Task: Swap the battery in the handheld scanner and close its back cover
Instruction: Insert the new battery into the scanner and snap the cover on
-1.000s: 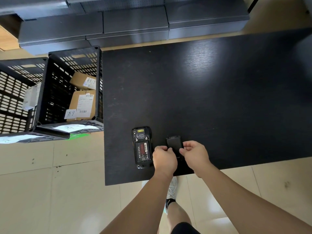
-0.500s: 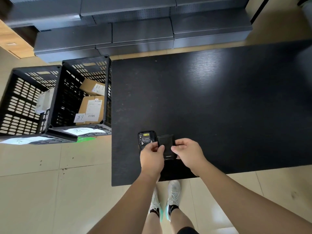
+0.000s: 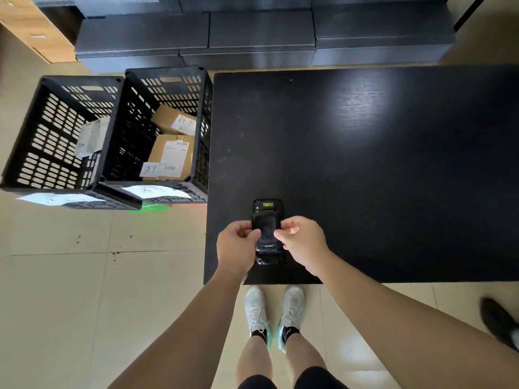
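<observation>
The black handheld scanner [image 3: 266, 206] lies face down near the front left corner of the black table [image 3: 379, 169]. Its top end with a yellow label shows beyond the cover. A black back cover [image 3: 266, 234] with white lettering sits over the scanner's back, hiding the battery bay. My left hand [image 3: 237, 247] pinches the cover's left edge. My right hand [image 3: 303, 242] pinches its right edge. Whether the cover is fully seated I cannot tell.
Two black slotted crates [image 3: 112, 130] stand on the floor left of the table; the right one holds cardboard parcels [image 3: 171, 155]. Dark grey boxes [image 3: 261, 37] are stacked behind the table. A dark shoe [image 3: 497, 321] shows at the right edge.
Both hands carried the back cover leftward from beside the scanner and laid it over the scanner's open back. The battery label is now hidden. The camera moved back.
</observation>
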Tool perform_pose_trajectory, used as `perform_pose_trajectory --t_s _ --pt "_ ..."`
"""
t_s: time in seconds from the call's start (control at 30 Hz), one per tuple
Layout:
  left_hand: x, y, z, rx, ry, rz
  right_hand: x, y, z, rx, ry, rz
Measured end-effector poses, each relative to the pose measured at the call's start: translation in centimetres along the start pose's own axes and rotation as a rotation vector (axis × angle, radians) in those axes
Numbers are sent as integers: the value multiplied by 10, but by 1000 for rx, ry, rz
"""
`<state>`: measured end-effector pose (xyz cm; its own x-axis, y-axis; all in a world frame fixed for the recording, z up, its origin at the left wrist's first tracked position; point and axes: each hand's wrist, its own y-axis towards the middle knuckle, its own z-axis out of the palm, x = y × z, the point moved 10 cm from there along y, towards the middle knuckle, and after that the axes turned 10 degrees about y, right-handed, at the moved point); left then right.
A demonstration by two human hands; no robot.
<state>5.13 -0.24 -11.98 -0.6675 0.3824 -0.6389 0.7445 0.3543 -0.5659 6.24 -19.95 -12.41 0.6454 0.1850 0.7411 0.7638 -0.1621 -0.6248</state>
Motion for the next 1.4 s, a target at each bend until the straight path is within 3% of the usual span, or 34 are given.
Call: perform_pose_trajectory --t_s 1.0,1.4 --pt "9 2 6 91 3 30 -14 -5 -2 -22 -48 9" --pt "3 2 4 51 114 79 -18 -9 -5 -83 -53 -3"
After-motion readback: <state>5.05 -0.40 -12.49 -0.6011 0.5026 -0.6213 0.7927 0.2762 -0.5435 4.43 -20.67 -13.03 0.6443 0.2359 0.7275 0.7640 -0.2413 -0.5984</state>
